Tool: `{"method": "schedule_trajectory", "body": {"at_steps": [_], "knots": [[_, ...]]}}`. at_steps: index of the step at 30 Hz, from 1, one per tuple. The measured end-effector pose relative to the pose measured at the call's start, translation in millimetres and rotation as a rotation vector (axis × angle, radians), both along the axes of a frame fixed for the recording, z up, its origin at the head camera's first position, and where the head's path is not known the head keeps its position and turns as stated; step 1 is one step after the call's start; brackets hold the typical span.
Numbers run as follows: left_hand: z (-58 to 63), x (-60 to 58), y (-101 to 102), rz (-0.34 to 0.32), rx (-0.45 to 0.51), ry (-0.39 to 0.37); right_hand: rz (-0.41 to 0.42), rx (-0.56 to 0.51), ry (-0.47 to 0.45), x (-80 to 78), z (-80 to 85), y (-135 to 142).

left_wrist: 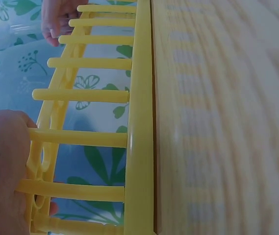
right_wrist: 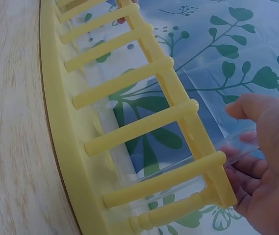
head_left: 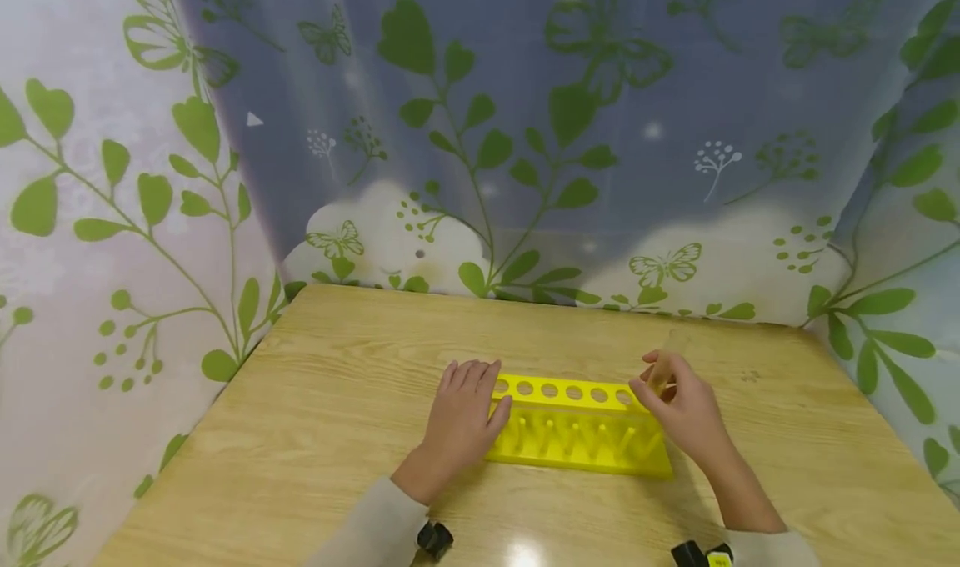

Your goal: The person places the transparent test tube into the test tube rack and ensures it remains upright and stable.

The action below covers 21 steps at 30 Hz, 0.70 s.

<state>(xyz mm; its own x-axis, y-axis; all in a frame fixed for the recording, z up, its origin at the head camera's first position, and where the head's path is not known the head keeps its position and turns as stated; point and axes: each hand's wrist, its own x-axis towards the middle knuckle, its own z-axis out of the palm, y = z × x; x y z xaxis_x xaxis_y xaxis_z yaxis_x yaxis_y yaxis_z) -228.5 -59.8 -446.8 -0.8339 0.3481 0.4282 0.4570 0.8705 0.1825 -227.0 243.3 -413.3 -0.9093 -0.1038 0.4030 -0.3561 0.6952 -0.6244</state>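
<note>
A yellow plastic test tube rack (head_left: pixel 577 465) stands on the table, with a row of round holes in its top plate and a row of upright pegs behind its front edge. My left hand (head_left: pixel 465 408) grips the rack's left end, fingers over the top plate and thumb at the front. At the right end, my right hand (head_left: pixel 690 408) holds a clear test tube (head_left: pixel 660 375) between curled fingers and thumb. The tube leans, its upper end pointing away from me. In the right wrist view, the see-through tube (right_wrist: pixel 233 153) runs from the fingers down behind the end peg.
A light wood-grain table (head_left: pixel 360 342) lies under the rack. Behind it hangs a curtain (head_left: pixel 510 217) printed with green leaves and butterflies, meeting the table's back edge. Similar printed cloth (head_left: pixel 97 283) closes off the left side. Dark wrist devices (head_left: pixel 435 540) sit at both sleeves.
</note>
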Motion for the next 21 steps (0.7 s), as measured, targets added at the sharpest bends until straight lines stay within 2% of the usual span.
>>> {"method": "schedule_trajectory", "body": {"at_steps": [14, 21], "knots": [[-2.3, 3.7, -6.0, 0.011, 0.027, 0.021, 0.047, -0.058, -0.035, -2.0, -0.7, -8.5], [-3.5, 5.2, -3.7, 0.009, 0.045, 0.013, 0.000, -0.070, -0.049, 0.3, 2.1, -6.4]]}}
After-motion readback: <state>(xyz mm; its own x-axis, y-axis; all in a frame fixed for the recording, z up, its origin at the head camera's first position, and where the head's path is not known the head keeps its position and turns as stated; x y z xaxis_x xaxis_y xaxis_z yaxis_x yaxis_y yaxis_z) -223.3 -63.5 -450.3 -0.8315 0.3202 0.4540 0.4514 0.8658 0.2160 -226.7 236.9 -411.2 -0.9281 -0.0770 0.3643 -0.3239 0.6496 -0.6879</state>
